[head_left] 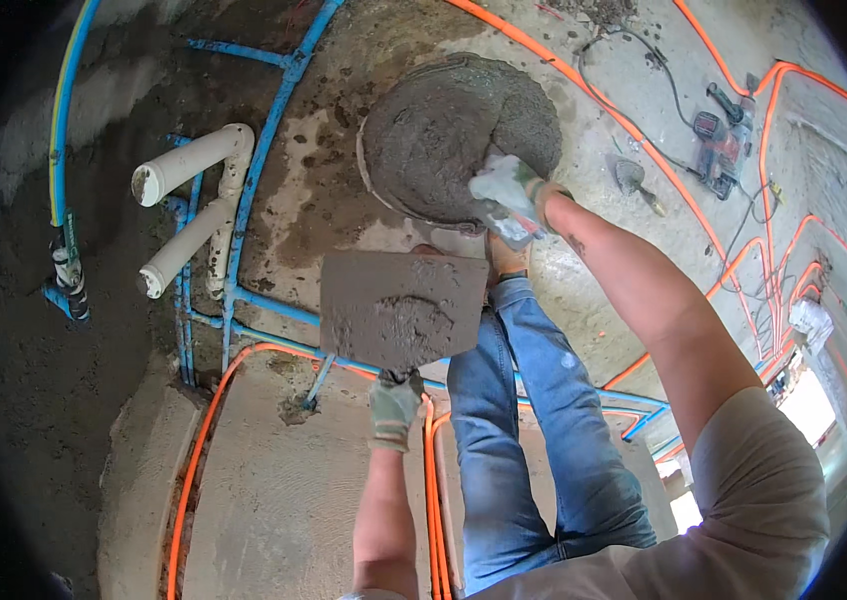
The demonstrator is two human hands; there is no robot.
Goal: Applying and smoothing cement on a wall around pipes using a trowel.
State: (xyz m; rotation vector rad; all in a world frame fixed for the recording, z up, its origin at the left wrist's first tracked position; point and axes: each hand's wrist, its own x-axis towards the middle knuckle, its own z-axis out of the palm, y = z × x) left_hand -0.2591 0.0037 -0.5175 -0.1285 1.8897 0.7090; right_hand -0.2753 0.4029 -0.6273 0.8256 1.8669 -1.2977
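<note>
A flat, roughly rectangular plasterer's hawk [456, 283] bears a lump of wet grey mortar [409, 318]. My left hand [396, 408], in a pale green glove, is closed round its handle beneath the near edge. Ahead of the hawk stands a round tub [362, 165] heaped with grey mortar [434, 130]. At the tub's near right edge, my gloved right hand [506, 183] is closed on what looks like a trowel [516, 226]. Its pale, mortar-smeared blade shows only in part; the handle is hidden in my grip.
White pipes [189, 165] and blue pipes [269, 150] rise at the left. Orange conduits [584, 85] cross the floor and right wall. A small trowel [634, 180] lies right of the tub, near a corded red-and-grey power tool [724, 145]. My jeans-clad legs [534, 400] stand behind the hawk.
</note>
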